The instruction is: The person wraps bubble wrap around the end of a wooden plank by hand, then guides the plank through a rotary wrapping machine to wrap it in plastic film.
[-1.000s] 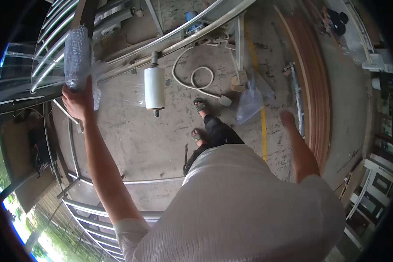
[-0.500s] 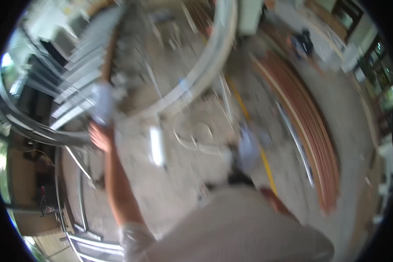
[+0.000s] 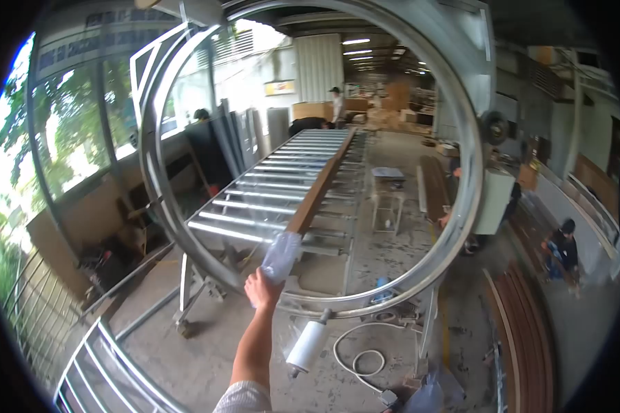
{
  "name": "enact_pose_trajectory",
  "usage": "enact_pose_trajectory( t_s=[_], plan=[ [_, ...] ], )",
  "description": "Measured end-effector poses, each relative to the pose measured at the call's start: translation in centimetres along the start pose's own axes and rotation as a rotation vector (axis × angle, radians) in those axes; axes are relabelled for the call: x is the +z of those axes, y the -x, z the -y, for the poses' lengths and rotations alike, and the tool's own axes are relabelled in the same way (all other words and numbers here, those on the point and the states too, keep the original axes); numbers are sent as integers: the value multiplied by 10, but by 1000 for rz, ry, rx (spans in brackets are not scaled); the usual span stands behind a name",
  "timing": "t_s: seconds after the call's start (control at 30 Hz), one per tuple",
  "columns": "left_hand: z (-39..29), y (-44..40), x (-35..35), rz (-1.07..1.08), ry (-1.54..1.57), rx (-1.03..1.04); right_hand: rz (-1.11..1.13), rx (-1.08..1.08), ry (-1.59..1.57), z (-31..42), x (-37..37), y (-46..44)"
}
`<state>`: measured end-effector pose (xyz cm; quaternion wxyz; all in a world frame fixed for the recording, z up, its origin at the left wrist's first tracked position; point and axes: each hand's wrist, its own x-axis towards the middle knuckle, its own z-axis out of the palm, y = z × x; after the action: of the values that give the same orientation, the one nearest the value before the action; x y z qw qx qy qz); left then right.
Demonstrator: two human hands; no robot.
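A long brown beam (image 3: 319, 180) runs through a big metal ring (image 3: 157, 155) and lies along a roller conveyor (image 3: 255, 191). Clear plastic film (image 3: 280, 257) covers its near end. My left hand (image 3: 262, 288) reaches forward with fingers closed on that wrapped end, near the ring's lower rim. A white film roll (image 3: 307, 346) on a spindle hangs from the bottom of the ring, to the right of my forearm. My right hand is out of view.
Brown boards (image 3: 520, 337) lie stacked on the floor at right, with a crouching person (image 3: 562, 249) beyond. Another person (image 3: 336, 107) stands past the conveyor's far end. Metal rails (image 3: 107, 361) are at lower left. A coiled hose (image 3: 365, 359) and loose plastic (image 3: 430, 392) lie below the ring.
The view has swung up from the floor to the ring and conveyor, and has sharpened. My left hand is still at the wrapped beam end. The blurred area by my right side has left view.
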<state>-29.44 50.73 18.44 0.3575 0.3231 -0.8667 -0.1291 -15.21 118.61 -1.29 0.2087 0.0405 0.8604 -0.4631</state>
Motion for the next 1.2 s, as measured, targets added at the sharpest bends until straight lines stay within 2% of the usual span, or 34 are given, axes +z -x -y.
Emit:
enact_pose_trajectory(
  t_s=[0.1,0.33,0.5,0.57,0.67,0.73,0.77,0.8,0.87,0.9,0.97,1.0,1.07,1.1,1.17,1.2],
  plan=[
    [1,1,3,21,-6,-9,61,50,9,3,-3,11],
    [1,-7,14,20,-24,-13,145,323,27,-46,-9,95],
    [2,-11,27,14,-10,-32,128,425,-2,-92,-15,97],
    [1,-15,32,-2,-11,-26,379,295,-317,-140,-37,96],
    [1,-17,36,3,-5,-18,379,333,-496,-142,-28,117],
    [-3,-18,35,-7,-8,-19,384,360,-675,-251,-16,134],
    [-3,-18,37,0,-10,-17,386,374,-766,-295,3,113],
    [-3,-18,39,-3,-12,-23,385,380,-769,-245,2,119],
    [-3,-18,41,-2,-15,-25,394,254,365,-208,5,126],
    [-1,-17,45,-39,22,-37,395,259,361,-221,9,128],
    [0,-15,51,-70,58,-46,314,343,-23,-254,18,130],
    [1,-14,54,-79,61,-73,315,349,-26,-237,12,130],
    [-1,-11,55,-87,68,-102,434,367,-467,-177,-6,125],
    [-4,-12,51,-65,66,-126,431,367,-466,-196,-1,125],
    [-8,-11,49,-39,66,-148,329,643,-1228,-258,13,127],
    [-8,-11,50,-57,39,-156,326,643,-1230,-241,7,128]
  ],
)
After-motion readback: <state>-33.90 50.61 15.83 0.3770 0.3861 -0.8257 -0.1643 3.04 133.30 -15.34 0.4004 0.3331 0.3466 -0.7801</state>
